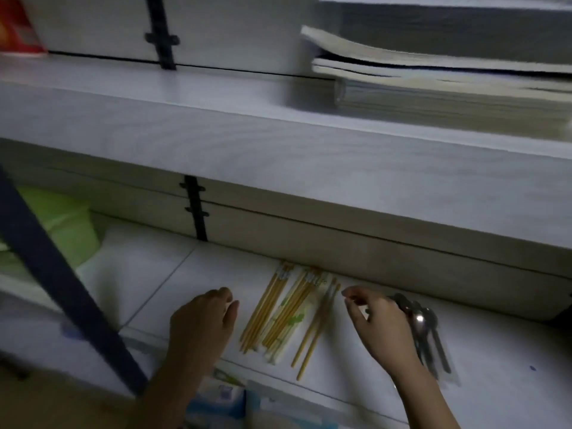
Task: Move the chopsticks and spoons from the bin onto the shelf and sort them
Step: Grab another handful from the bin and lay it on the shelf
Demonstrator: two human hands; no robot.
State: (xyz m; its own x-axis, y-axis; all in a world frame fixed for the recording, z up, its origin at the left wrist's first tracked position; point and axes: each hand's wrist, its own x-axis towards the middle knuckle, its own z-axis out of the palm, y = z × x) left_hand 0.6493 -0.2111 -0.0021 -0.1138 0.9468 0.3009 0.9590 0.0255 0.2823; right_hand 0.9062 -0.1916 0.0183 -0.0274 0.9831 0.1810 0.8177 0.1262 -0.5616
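Note:
Several yellow chopsticks (pixel 280 311) lie side by side on the white lower shelf (pixel 161 274), some in paper wrappers; a loose pair (pixel 314 332) lies at their right. A few metal spoons (pixel 425 328) lie in a bunch further right on the same shelf. My left hand (pixel 204 323) rests just left of the chopsticks, fingers curled, holding nothing. My right hand (pixel 380 323) hovers between the chopsticks and the spoons, fingertips pinched together; nothing shows clearly between them. The bin is partly visible at the bottom edge (pixel 216 400).
A thick white upper shelf (pixel 278 144) overhangs the lower one, with a stack of books (pixel 448 85) on it at the right. A dark diagonal frame bar (pixel 62 283) crosses the left. A green object (pixel 62 221) sits at the lower shelf's left end.

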